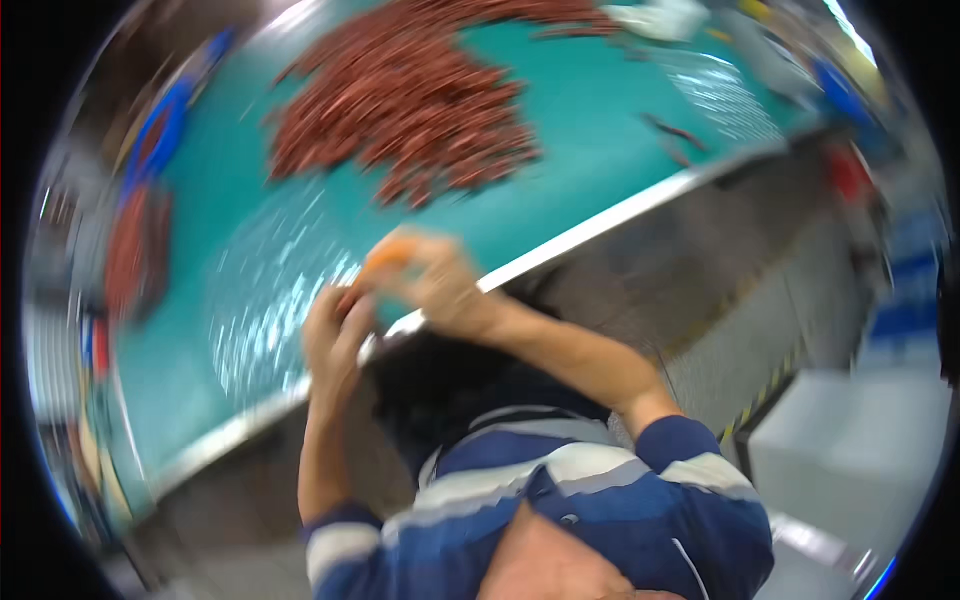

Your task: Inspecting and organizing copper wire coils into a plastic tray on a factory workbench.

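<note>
At the front edge of the green tabletop [560, 170] both hands meet, smeared by motion. My left hand [335, 335] is closed, with a small part of a thin reddish-brown piece [346, 300] showing between thumb and fingers. Beside it, my right hand [448, 285] is curled around an orange thing [390, 256], too blurred to name its kind. The two hands nearly touch. Beyond them lies a large heap of thin reddish-brown stick-like pieces [400, 105]. A clear plastic sheet or bag [265, 290] lies flat left of my hands.
A dark, slim, forked tool [677, 138] lies near the table's right side, with another clear plastic sheet [722, 95] beyond. A reddish-brown bundle [138, 250] and a blue rim [160, 135] are at the left. A pale grey box [850, 430] stands on the floor at right.
</note>
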Motion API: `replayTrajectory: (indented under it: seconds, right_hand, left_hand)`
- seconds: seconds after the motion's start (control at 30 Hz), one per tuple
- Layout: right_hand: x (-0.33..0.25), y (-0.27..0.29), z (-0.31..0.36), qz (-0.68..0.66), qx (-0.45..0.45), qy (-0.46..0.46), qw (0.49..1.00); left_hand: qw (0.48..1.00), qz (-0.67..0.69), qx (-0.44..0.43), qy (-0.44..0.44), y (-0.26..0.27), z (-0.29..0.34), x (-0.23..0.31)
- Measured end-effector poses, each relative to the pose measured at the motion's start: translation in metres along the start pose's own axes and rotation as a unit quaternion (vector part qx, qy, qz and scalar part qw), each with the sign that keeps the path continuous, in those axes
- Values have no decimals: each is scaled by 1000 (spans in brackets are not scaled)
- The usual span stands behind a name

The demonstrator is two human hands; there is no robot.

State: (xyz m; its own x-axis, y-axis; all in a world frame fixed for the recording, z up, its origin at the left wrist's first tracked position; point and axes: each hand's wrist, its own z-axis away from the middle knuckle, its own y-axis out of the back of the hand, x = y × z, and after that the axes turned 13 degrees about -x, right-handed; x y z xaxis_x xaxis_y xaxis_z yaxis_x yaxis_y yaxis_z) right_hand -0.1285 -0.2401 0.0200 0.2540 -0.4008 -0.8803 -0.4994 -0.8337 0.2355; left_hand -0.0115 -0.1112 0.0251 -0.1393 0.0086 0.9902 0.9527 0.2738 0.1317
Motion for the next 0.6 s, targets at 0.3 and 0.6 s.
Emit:
replayTrajectory:
  seconds: [0.3, 0.6]
  right_hand:
    - [-11, -26, -8, 138, 18, 94, 986]
    - [-28, -30, -9, 133, 5, 134, 982]
  left_hand:
    - [966, 253, 54, -29, -3, 26, 0]
    - [974, 195, -38, -109, 3, 36, 7]
